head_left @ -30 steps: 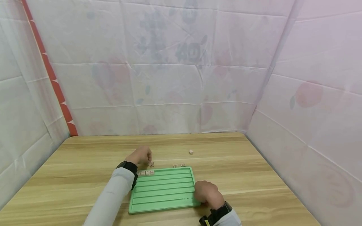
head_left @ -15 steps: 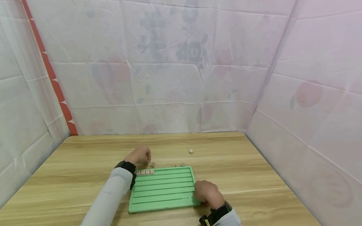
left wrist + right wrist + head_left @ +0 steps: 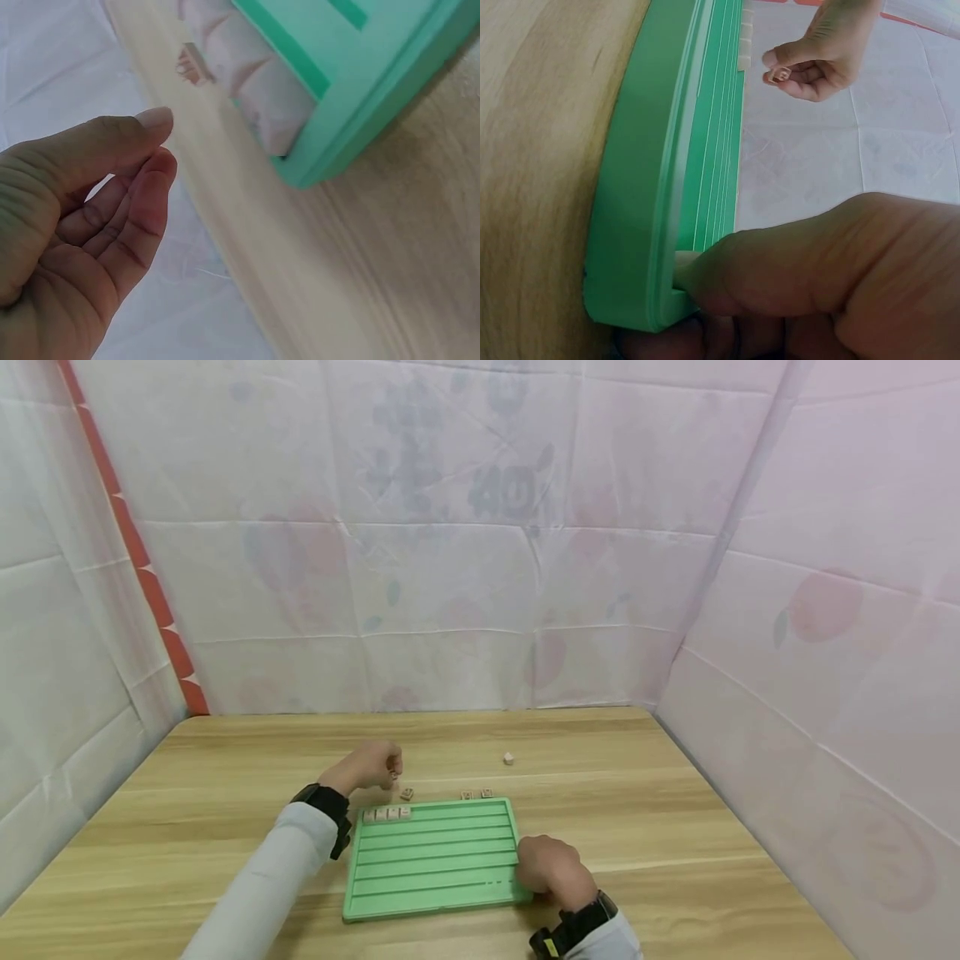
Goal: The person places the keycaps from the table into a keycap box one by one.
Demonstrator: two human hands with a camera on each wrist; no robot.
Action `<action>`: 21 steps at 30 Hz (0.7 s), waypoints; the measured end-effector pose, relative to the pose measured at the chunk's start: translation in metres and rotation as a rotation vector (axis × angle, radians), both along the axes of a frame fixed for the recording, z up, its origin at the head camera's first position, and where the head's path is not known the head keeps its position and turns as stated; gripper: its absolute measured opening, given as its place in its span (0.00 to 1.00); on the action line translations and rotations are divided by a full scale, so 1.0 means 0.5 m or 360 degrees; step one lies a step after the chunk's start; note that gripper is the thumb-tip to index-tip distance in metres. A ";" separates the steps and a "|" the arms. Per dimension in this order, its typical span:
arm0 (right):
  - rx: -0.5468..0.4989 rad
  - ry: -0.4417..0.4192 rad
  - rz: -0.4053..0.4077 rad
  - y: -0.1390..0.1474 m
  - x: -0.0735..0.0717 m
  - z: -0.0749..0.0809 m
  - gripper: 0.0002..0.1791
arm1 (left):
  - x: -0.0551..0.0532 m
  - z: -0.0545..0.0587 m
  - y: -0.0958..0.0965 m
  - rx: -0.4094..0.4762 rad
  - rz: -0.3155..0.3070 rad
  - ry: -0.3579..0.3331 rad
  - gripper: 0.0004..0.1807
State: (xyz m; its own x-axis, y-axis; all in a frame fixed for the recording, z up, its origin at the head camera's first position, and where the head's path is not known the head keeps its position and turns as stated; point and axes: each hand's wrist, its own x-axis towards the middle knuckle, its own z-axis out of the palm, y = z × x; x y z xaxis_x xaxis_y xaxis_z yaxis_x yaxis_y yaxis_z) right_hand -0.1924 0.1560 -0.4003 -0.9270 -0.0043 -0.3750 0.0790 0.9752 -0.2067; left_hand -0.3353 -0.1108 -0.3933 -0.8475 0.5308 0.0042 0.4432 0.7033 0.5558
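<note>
My left hand is above the table behind the tray's far left corner. Its thumb and fingers pinch a small wooden cube with a carved mark, seen in the right wrist view; the left wrist view hides it. My right hand grips the right edge of a green grooved tray, thumb on top and fingers beneath. Several pale cubes sit in a row in the tray's far left groove. Another carved cube lies on the table near my left hand.
Two carved cubes lie just behind the tray's far edge. A lighter cube stands farther back. White sheeting walls in the wooden table at the back and sides.
My left hand has lifted slightly and drawn a little left, and a cube now shows between its fingers. The right hand keeps its hold on the tray. The head view has shifted slightly.
</note>
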 end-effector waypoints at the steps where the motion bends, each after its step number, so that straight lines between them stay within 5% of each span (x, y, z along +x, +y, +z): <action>1: 0.0000 -0.0002 0.0002 0.000 0.000 0.000 0.11 | 0.000 0.003 -0.001 0.0015 -0.0010 0.0006 0.11; 11: 0.0010 -0.0019 -0.0027 0.000 -0.003 0.003 0.10 | 0.001 0.032 0.001 0.0143 -0.0090 0.0036 0.09; 21: 0.0014 -0.0041 -0.0049 -0.003 -0.005 -0.001 0.10 | 0.004 0.021 -0.004 0.0214 -0.0122 0.0039 0.12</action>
State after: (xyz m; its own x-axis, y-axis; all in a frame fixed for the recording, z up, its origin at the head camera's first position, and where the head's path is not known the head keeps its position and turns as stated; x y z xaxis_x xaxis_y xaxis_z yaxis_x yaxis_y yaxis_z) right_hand -0.1949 0.1546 -0.4007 -0.9168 0.0274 -0.3984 0.1140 0.9741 -0.1955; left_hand -0.3336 -0.1126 -0.3827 -0.8033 0.5872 0.0995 0.5072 0.5869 0.6311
